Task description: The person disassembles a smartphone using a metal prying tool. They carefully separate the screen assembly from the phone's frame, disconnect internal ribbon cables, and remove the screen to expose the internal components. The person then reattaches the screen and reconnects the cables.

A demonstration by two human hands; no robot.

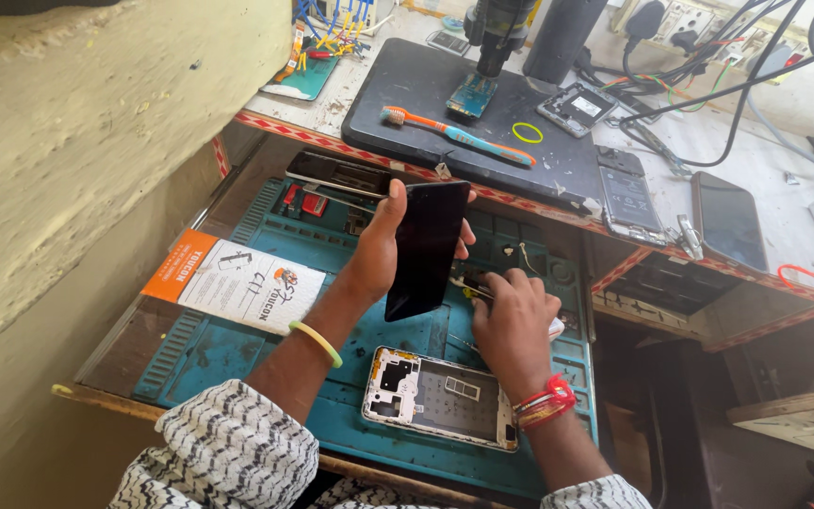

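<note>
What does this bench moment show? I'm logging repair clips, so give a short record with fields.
left hand: holds a black phone screen upright
right hand: on the teal mat, fingers closed on a small tool, partly hidden
near edge: white phone frame, flat
left of mat: orange-and-white card
upper shelf: toothbrush on a black pad

Left hand (381, 247) is sitting at frame centre, forearm rising from the lower left, thumb pointing up, fingers curling round in a grip. Right hand (512, 320) is hovering just right of centre — knuckles up, fingers bunching downward — wrist angling in from the bottom edge.
</note>
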